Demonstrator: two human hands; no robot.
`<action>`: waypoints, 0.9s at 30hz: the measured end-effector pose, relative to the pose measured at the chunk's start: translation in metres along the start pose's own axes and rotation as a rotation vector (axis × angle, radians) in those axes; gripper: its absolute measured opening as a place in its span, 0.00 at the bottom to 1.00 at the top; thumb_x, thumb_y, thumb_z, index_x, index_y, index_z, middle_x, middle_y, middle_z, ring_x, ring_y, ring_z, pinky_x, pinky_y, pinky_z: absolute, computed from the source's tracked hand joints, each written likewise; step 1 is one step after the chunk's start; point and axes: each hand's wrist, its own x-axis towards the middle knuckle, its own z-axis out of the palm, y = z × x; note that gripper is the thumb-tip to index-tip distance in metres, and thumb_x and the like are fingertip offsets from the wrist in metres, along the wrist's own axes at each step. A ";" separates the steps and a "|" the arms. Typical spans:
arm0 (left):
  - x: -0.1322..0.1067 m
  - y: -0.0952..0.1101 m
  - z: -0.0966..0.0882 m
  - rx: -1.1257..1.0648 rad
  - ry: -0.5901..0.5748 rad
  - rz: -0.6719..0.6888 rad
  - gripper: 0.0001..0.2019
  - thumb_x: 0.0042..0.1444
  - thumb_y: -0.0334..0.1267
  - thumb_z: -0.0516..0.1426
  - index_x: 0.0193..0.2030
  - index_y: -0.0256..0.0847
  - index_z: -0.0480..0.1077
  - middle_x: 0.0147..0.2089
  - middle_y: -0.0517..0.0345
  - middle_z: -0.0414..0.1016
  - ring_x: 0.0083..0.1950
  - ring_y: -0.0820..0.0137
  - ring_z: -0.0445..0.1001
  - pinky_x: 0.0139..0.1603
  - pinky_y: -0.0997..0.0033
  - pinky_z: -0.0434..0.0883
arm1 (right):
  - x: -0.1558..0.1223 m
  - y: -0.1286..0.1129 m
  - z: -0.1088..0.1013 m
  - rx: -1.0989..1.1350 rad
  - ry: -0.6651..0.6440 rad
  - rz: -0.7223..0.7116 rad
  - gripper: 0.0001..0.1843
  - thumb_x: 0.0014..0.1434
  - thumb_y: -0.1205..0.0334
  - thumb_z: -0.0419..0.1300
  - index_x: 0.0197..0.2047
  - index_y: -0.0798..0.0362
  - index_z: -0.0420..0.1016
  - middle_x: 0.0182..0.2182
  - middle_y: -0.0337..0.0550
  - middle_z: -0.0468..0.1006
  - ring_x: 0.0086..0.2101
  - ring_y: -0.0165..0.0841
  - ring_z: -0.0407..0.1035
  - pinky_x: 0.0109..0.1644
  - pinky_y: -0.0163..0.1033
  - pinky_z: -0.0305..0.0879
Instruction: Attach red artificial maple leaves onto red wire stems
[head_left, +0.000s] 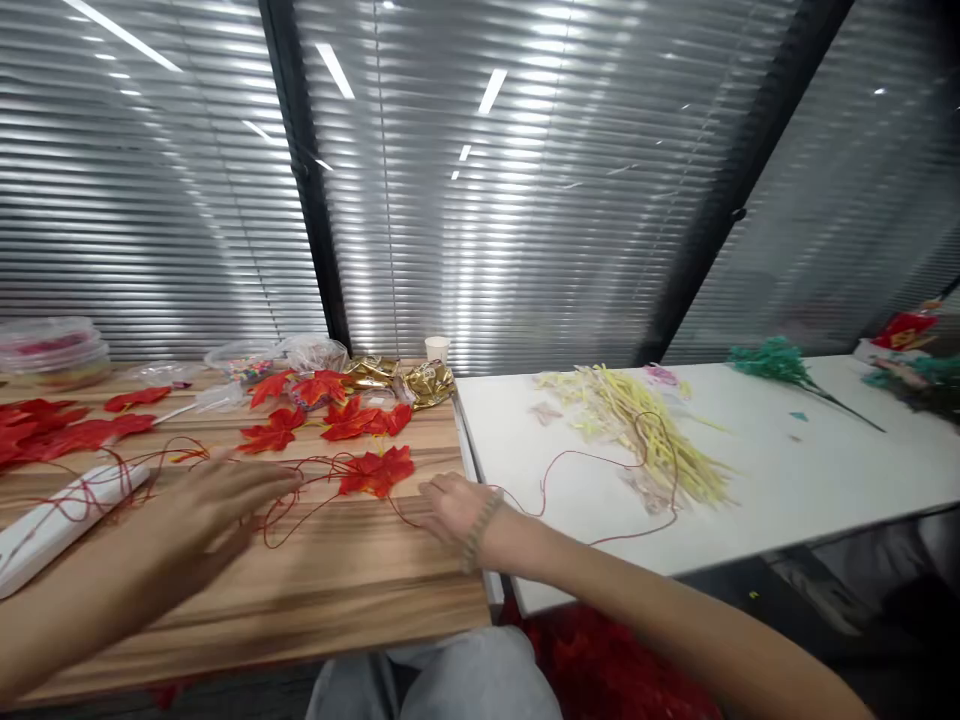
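Observation:
My left hand point(217, 505) stretches out over the wooden table point(337, 580), fingers extended and somewhat blurred, above a red cord point(300, 505) that loops across the wood. My right hand point(450, 505), with a braided band on its wrist, rests palm down near the table's right edge, fingers curled on the same cord. Just beyond both hands lies a red fabric maple leaf point(377, 470) strung on the cord. More red leaves point(330, 415) lie further back.
A white table point(750, 500) to the right carries a heap of yellow strips point(645, 435), green stems point(780, 365) and red decorations. A white flat object point(60, 515) wound with cord lies at left. Plastic containers point(52, 350), gold foil point(420, 380) and a paper cup point(436, 348) line the back.

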 end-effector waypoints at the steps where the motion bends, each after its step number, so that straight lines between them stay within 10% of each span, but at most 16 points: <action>1: 0.010 0.005 0.014 -0.001 -0.017 0.068 0.14 0.60 0.40 0.48 0.49 0.50 0.69 0.49 0.62 0.74 0.49 0.67 0.70 0.56 0.61 0.60 | 0.012 -0.006 0.011 -0.014 -0.021 0.029 0.08 0.58 0.62 0.55 0.36 0.59 0.72 0.34 0.52 0.75 0.38 0.39 0.70 0.42 0.41 0.68; 8: 0.050 0.028 0.094 -0.010 -0.169 0.006 0.07 0.55 0.33 0.54 0.36 0.41 0.73 0.41 0.51 0.76 0.42 0.61 0.71 0.47 0.59 0.64 | 0.053 -0.005 0.062 0.021 -0.004 0.170 0.07 0.58 0.65 0.52 0.38 0.58 0.69 0.35 0.51 0.75 0.37 0.39 0.70 0.38 0.40 0.65; 19: 0.078 0.001 0.134 -0.617 0.264 -0.445 0.10 0.57 0.41 0.51 0.35 0.39 0.70 0.32 0.56 0.74 0.32 0.69 0.70 0.32 0.72 0.65 | 0.100 0.042 0.081 0.016 0.478 0.422 0.09 0.65 0.64 0.46 0.38 0.56 0.65 0.29 0.44 0.76 0.27 0.32 0.70 0.25 0.34 0.54; 27: 0.074 0.003 0.142 -0.755 0.323 -0.744 0.12 0.54 0.44 0.52 0.28 0.39 0.69 0.26 0.58 0.72 0.29 0.70 0.69 0.30 0.74 0.64 | 0.084 0.053 0.103 -0.033 0.428 0.294 0.10 0.65 0.64 0.46 0.37 0.55 0.67 0.28 0.44 0.76 0.28 0.32 0.71 0.26 0.34 0.56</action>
